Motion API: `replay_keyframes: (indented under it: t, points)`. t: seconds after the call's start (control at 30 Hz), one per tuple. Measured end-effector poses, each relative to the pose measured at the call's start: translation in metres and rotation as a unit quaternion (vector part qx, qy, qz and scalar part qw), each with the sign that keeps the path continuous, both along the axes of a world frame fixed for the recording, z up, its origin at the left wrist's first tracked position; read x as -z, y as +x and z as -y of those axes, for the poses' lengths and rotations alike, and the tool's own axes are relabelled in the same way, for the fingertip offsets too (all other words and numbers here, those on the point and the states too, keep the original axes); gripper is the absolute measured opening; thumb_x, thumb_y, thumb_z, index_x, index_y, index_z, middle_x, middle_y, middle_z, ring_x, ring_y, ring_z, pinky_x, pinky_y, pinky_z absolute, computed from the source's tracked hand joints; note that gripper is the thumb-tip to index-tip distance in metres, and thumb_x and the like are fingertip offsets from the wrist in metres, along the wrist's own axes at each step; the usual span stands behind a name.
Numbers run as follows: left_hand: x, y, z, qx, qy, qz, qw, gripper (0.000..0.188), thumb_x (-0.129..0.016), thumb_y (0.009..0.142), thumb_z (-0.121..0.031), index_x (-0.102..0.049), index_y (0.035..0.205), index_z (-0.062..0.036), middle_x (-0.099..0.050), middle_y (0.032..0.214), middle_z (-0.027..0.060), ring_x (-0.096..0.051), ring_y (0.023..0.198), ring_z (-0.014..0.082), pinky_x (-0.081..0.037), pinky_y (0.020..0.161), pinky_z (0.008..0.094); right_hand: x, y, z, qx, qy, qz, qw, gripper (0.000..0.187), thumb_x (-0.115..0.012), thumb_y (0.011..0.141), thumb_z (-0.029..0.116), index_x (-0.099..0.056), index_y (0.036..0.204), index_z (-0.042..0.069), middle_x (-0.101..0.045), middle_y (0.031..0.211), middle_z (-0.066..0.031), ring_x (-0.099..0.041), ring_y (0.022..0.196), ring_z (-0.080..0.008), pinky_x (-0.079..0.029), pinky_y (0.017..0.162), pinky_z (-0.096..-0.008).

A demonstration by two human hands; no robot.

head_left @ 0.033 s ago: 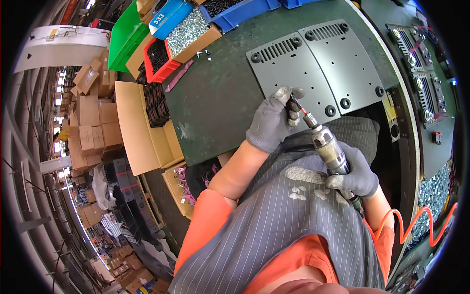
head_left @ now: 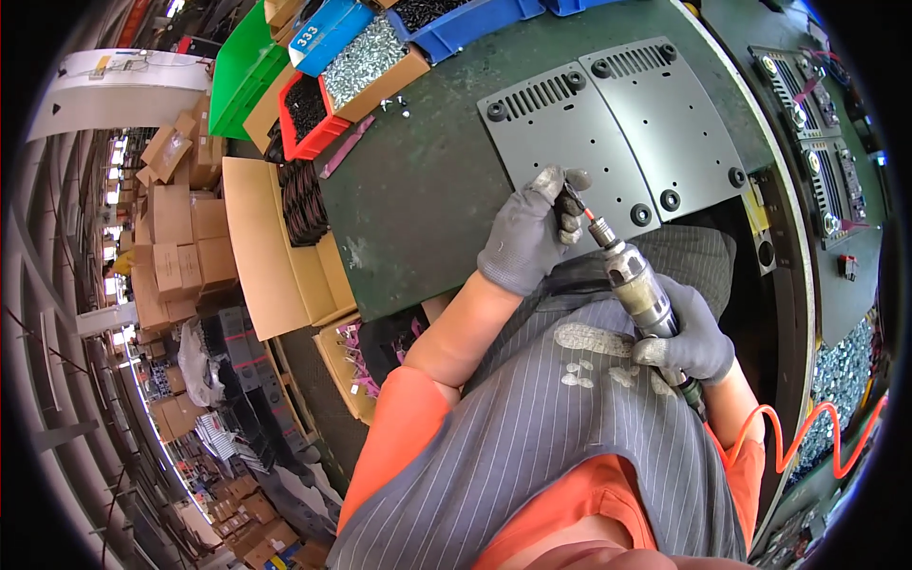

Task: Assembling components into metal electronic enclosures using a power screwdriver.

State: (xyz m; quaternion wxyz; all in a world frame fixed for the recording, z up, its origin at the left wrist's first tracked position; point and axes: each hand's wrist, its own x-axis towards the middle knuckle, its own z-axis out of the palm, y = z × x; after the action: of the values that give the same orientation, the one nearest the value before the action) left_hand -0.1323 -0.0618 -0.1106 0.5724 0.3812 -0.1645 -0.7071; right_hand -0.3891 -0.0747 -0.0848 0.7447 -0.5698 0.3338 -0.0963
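Observation:
My right hand (head_left: 692, 337), in a grey glove, wraps round a metal air screwdriver (head_left: 638, 287), which is tilted with its nose toward the upper left. From the nose sticks a bit (head_left: 587, 215) with a reddish band. My gloved left hand (head_left: 530, 233) has its fingers closed about the dark front end of the bit; whether a small screw is there too I cannot tell. Just beyond the hands, two grey metal plates (head_left: 560, 128) lie side by side, with slots, small holes and black round feet (head_left: 641, 216) at their corners.
Along the far left of the green bench (head_left: 408, 209) stand a red bin (head_left: 313, 144) of dark small parts, a carton (head_left: 380, 85) of silvery screws and blue bins (head_left: 475, 30). A coiled orange hose (head_left: 807, 413) hangs at right. An open cardboard box (head_left: 271, 252) sits left of the bench.

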Motion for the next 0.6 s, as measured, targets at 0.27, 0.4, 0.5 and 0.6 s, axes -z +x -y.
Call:
replay_keyframes:
  t: [0.27,0.4,0.5,0.6]
  points:
    - [-0.005,-0.008,0.000,-0.048,-0.050,0.178,0.982,0.039,-0.050,0.103,-0.036,-0.065,0.108,-0.0002,-0.061,0.079,0.0027,-0.056,0.065,0.0088,-0.045,0.056,0.0217,0.003,0.000,-0.001,0.011,0.063,0.032,0.997,0.074,-0.089,0.063,0.039,-0.058,0.116,-0.002,-0.059,0.091,-0.0019,-0.053,0.081,-0.0105,-0.047,0.075,-0.0279]
    - [-0.014,-0.002,-0.014,-0.011,-0.070,0.290,0.954,0.045,-0.052,0.101,-0.042,-0.067,0.107,0.0004,-0.063,0.082,0.0032,-0.058,0.070,0.0077,-0.048,0.059,0.0214,0.004,-0.001,-0.001,0.001,0.092,0.070,0.993,0.075,-0.089,0.061,0.037,-0.059,0.116,-0.002,-0.060,0.090,-0.0018,-0.055,0.079,-0.0101,-0.047,0.072,-0.0269]
    - [-0.009,0.008,-0.048,0.172,-0.127,0.342,0.915,0.052,-0.055,0.098,-0.048,-0.066,0.108,0.0017,-0.066,0.085,0.0093,-0.064,0.076,0.0134,-0.053,0.066,0.0277,0.006,-0.006,0.002,-0.011,0.037,0.069,0.997,0.075,-0.089,0.059,0.036,-0.059,0.116,-0.002,-0.061,0.088,-0.0019,-0.056,0.076,-0.0096,-0.047,0.070,-0.0259]
    - [0.021,0.010,-0.076,0.316,-0.044,0.632,0.706,0.053,-0.055,0.096,-0.049,-0.064,0.115,-0.0008,-0.068,0.100,0.0176,-0.068,0.087,0.0296,-0.054,0.077,0.0394,0.008,-0.014,0.005,0.001,0.069,0.061,0.996,0.075,-0.089,0.058,0.034,-0.059,0.116,-0.002,-0.062,0.086,-0.0021,-0.056,0.075,-0.0095,-0.047,0.069,-0.0255]
